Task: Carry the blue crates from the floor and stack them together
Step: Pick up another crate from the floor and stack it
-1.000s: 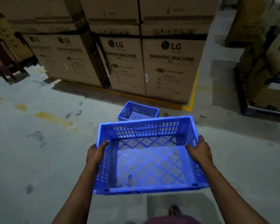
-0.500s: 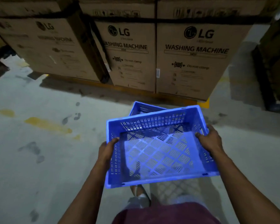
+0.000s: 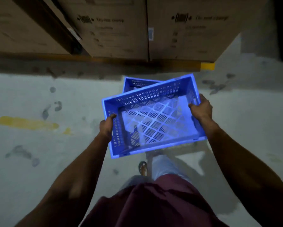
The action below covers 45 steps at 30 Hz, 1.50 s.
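Gripping one slotted blue plastic crate [image 3: 153,118] by its short walls, left hand [image 3: 106,126] and right hand [image 3: 202,108] curl around the rims, a second blue crate [image 3: 134,83] on the floor at eleven o'clock beneath it, before three brown cardboard boxes [image 3: 114,27].

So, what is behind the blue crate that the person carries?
Behind the carried crate a second blue crate stands on the floor; only its far left corner shows. The rest is covered, so its contents cannot be seen.

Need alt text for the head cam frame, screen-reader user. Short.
A person carries an empty blue crate, left hand and right hand gripping its short sides, above a second blue crate on the concrete floor. Cardboard boxes stand just beyond.
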{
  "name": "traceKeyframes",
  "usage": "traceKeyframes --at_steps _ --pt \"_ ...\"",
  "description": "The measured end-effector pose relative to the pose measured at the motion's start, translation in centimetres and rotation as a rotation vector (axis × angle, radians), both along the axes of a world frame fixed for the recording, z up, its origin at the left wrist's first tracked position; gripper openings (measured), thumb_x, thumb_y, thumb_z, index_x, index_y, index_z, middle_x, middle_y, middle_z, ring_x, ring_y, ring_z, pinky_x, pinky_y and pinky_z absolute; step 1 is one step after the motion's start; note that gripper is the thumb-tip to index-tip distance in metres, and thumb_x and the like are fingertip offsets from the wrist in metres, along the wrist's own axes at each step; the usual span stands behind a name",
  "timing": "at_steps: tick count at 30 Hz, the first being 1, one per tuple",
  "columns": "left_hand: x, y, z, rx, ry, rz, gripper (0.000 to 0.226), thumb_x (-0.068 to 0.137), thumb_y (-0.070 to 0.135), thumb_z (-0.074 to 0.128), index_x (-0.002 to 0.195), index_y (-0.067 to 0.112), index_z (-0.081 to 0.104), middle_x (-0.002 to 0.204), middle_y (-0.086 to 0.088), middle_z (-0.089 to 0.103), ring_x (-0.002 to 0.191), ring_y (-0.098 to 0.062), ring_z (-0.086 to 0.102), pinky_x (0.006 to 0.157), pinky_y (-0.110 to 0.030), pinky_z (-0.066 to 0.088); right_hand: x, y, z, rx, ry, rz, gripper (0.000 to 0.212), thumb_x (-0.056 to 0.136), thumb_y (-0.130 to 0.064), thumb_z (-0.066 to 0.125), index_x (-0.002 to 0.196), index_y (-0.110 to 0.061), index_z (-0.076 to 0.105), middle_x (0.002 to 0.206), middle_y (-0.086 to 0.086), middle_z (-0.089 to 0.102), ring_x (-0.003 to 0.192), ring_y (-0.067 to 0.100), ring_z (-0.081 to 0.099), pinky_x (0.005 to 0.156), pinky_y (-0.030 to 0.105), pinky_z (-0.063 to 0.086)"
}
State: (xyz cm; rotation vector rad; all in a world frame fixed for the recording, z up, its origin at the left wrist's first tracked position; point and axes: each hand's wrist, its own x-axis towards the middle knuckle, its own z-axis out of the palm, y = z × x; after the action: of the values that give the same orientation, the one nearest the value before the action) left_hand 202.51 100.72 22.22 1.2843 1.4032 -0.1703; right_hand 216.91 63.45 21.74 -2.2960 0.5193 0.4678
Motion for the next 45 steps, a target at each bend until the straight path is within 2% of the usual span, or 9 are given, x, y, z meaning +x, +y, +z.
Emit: traceKeyframes --at_steps 8,15,20,25,30,33,37,42,45 --pt "13.1 4.6 -13.4 0.042 0.072 -0.138 0.01 0.089 0.02 0.074 0.086 0.011 0.073 0.063 -0.001 0.071 0.048 -0.01 0.065 0.045 -0.023 0.052 13.1 4.2 -14.2 -0.024 0.042 0.021 0.049 0.075 -0.037 0.065 0.121 -0.019 0.06 0.101 0.011 0.072 0.096 0.035 0.069 0.085 0.039 0.054" --pt "21.0 9.3 -26.2 0.035 0.025 -0.201 0.021 0.08 0.023 0.078 0.094 0.006 0.078 0.086 -0.015 0.077 0.075 -0.028 0.072 0.075 -0.048 0.062 19.0 7.2 -25.7 -0.003 0.069 -0.022 0.048 0.074 -0.032 0.071 0.118 -0.017 0.061 0.112 0.009 0.07 0.099 0.025 0.065 0.087 0.034 0.049" --pt "23.3 12.6 -32.6 0.064 0.034 -0.284 0.063 0.059 0.041 0.08 0.113 0.009 0.071 0.101 -0.014 0.078 0.081 -0.029 0.076 0.078 -0.048 0.065 20.5 4.2 -36.4 0.016 0.083 -0.065 0.082 0.059 -0.052 0.07 0.135 -0.022 0.057 0.126 0.007 0.068 0.103 0.02 0.065 0.098 0.044 0.054" --pt "22.8 12.4 -33.4 0.175 0.056 -0.413 0.077 0.072 0.039 0.079 0.139 0.016 0.05 0.114 -0.007 0.072 0.097 -0.026 0.073 0.092 -0.044 0.059 18.2 7.4 -32.8 -0.15 0.05 0.029 0.082 0.075 -0.034 0.064 0.152 -0.018 0.04 0.145 0.011 0.055 0.131 0.031 0.054 0.11 0.038 0.042" --pt "15.8 7.6 -33.9 0.807 0.069 -1.141 0.088 0.089 0.057 0.058 0.161 0.016 0.029 0.159 -0.029 0.031 0.142 -0.049 0.036 0.109 -0.059 0.036 11.2 11.5 -32.1 -0.543 -0.012 0.489 0.073 0.085 -0.049 0.044 0.15 -0.017 0.043 0.156 0.03 0.033 0.14 0.05 0.036 0.108 0.063 0.036" --pt "12.1 5.1 -34.0 0.858 0.045 -1.41 0.077 0.093 0.066 0.046 0.158 0.025 0.038 0.165 -0.027 0.024 0.152 -0.046 0.025 0.114 -0.063 0.022 7.1 13.4 -32.0 -0.551 0.004 0.624 0.064 0.086 -0.061 0.049 0.139 -0.026 0.058 0.157 0.022 0.037 0.145 0.045 0.032 0.111 0.067 0.025" --pt "9.4 5.1 -34.4 0.82 0.001 -1.688 0.052 0.098 0.045 0.052 0.144 0.021 0.056 0.143 -0.02 0.056 0.131 -0.044 0.054 0.108 -0.059 0.034 3.6 12.5 -32.8 -0.544 0.047 0.751 0.072 0.082 -0.074 0.045 0.132 -0.026 0.065 0.146 0.013 0.055 0.146 0.038 0.034 0.113 0.069 0.016" --pt "11.1 6.4 -34.3 0.708 -0.089 -1.725 0.048 0.093 0.017 0.059 0.14 0.023 0.06 0.123 -0.015 0.071 0.103 -0.044 0.07 0.087 -0.05 0.053 4.0 12.4 -33.9 -0.646 0.078 0.855 0.04 0.081 -0.018 0.065 0.121 -0.021 0.067 0.112 0.013 0.068 0.119 0.035 0.059 0.114 0.063 0.023" --pt "10.8 7.2 -36.0 0.843 -0.099 -1.812 0.038 0.102 0.024 0.052 0.139 0.024 0.057 0.114 -0.018 0.072 0.102 -0.044 0.068 0.086 -0.048 0.05 5.0 13.7 -34.8 -0.688 0.108 0.96 0.031 0.083 -0.022 0.059 0.113 -0.023 0.066 0.106 0.011 0.069 0.104 0.035 0.066 0.099 0.053 0.045"
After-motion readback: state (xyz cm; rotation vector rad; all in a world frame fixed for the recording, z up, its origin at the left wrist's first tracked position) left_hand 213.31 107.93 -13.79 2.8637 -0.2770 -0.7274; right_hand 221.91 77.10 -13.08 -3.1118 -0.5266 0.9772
